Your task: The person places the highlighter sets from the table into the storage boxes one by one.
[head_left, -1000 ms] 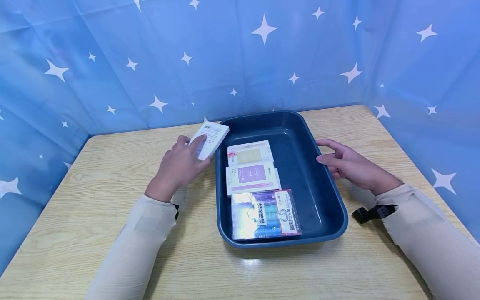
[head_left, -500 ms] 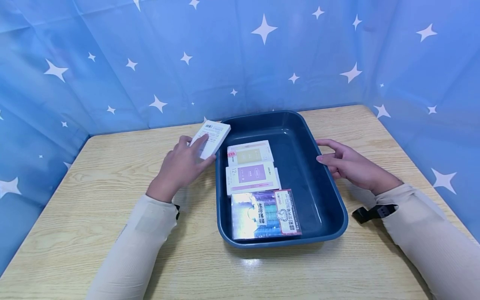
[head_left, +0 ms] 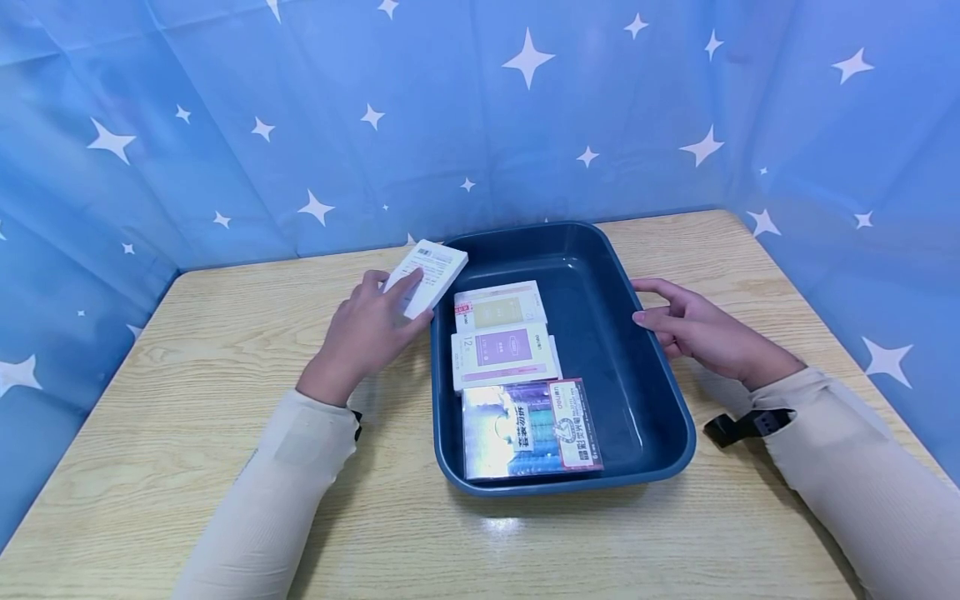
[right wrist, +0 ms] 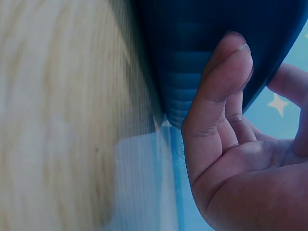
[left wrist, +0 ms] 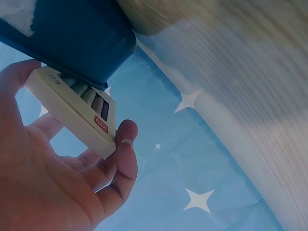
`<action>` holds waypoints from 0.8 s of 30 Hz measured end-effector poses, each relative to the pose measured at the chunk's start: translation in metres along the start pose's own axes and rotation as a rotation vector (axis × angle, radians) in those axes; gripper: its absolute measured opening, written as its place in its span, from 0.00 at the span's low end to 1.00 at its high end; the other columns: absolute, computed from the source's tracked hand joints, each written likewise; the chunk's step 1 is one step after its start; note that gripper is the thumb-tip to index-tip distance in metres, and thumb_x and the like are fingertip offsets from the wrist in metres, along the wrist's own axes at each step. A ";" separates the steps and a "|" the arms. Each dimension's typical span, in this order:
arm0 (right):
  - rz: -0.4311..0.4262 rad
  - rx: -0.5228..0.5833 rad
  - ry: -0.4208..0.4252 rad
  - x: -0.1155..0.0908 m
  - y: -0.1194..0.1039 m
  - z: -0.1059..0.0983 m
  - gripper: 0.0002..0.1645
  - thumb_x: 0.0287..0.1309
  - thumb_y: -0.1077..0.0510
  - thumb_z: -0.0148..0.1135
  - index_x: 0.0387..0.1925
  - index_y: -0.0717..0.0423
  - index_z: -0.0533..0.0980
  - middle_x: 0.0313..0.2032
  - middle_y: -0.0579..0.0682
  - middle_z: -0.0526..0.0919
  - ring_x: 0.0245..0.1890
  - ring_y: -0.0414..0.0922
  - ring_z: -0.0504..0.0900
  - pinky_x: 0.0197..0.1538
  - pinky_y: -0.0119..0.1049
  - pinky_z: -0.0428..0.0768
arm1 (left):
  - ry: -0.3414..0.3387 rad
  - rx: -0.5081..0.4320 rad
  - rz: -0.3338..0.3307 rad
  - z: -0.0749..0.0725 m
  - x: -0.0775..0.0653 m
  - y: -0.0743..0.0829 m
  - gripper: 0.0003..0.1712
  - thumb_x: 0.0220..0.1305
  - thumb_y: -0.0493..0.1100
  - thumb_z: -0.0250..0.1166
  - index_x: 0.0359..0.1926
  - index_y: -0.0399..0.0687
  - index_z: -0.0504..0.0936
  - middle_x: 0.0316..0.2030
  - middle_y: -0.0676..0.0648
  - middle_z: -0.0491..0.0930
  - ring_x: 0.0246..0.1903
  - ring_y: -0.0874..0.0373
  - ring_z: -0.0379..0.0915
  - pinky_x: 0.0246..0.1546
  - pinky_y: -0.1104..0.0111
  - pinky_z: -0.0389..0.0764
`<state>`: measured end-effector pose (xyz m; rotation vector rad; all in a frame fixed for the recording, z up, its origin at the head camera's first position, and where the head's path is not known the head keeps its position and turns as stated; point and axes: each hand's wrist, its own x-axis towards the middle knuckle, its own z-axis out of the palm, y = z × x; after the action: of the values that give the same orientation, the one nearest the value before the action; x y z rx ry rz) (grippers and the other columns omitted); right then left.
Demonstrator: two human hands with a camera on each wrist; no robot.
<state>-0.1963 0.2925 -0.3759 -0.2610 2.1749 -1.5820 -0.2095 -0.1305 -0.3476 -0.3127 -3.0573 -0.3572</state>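
A small white box [head_left: 431, 268] is held in my left hand [head_left: 366, 333], tilted at the far left corner of a dark blue tray [head_left: 615, 350]. In the left wrist view, a cut-out window in the box [left wrist: 67, 108] shows several short coloured sticks, and its end lies right at the tray's rim. My right hand [head_left: 697, 333] holds the tray's right side, thumb at the rim. The right wrist view shows curled fingers [right wrist: 204, 115] against the outer wall. Inside the tray lie a white box with a yellow label [head_left: 498, 312], one with a purple label [head_left: 504, 347], and a shiny highlighter pack [head_left: 525, 429].
The tray sits on a light wooden table [head_left: 202, 400]. A blue curtain with white stars [head_left: 375, 167] hangs behind the table and along its sides. Each sleeved forearm carries a black wrist strap [head_left: 750, 425], most visible on the right.
My left hand has shifted slightly right with the white box, which now overlaps the tray's far left corner more. The right hand and tray have stayed still.
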 end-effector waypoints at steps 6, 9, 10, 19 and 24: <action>0.012 0.002 0.009 0.000 -0.001 0.000 0.38 0.75 0.48 0.50 0.78 0.50 0.47 0.43 0.45 0.89 0.32 0.43 0.86 0.40 0.39 0.85 | -0.001 0.002 -0.009 0.001 0.000 0.002 0.38 0.68 0.65 0.57 0.76 0.67 0.61 0.70 0.33 0.59 0.60 0.38 0.68 0.58 0.44 0.74; 0.015 -0.001 0.010 0.000 0.000 0.000 0.39 0.75 0.48 0.51 0.78 0.50 0.47 0.43 0.44 0.89 0.33 0.43 0.86 0.41 0.39 0.85 | -0.007 -0.004 -0.017 0.001 0.000 0.002 0.38 0.68 0.64 0.57 0.76 0.68 0.60 0.71 0.34 0.59 0.61 0.38 0.67 0.60 0.43 0.73; 0.014 -0.002 0.010 0.000 0.000 0.000 0.39 0.75 0.48 0.51 0.78 0.50 0.47 0.43 0.44 0.89 0.33 0.43 0.86 0.41 0.39 0.85 | -0.007 -0.006 -0.019 0.001 0.000 0.002 0.38 0.68 0.64 0.57 0.76 0.68 0.60 0.71 0.34 0.59 0.61 0.38 0.67 0.60 0.43 0.73; 0.006 -0.012 0.003 0.000 0.000 0.000 0.39 0.75 0.47 0.51 0.78 0.50 0.48 0.40 0.46 0.88 0.32 0.43 0.86 0.40 0.39 0.85 | 0.003 -0.008 -0.023 0.003 -0.001 0.003 0.38 0.68 0.62 0.58 0.76 0.69 0.60 0.72 0.34 0.59 0.63 0.38 0.66 0.61 0.42 0.72; 0.009 -0.011 0.008 0.001 0.001 0.000 0.38 0.75 0.48 0.51 0.77 0.50 0.48 0.40 0.45 0.88 0.30 0.42 0.84 0.39 0.38 0.84 | 0.020 0.004 -0.008 0.003 -0.001 0.004 0.37 0.67 0.62 0.58 0.75 0.68 0.62 0.71 0.34 0.60 0.63 0.37 0.66 0.60 0.42 0.73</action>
<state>-0.1969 0.2928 -0.3765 -0.2488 2.1882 -1.5696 -0.2079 -0.1267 -0.3494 -0.2948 -3.0405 -0.3524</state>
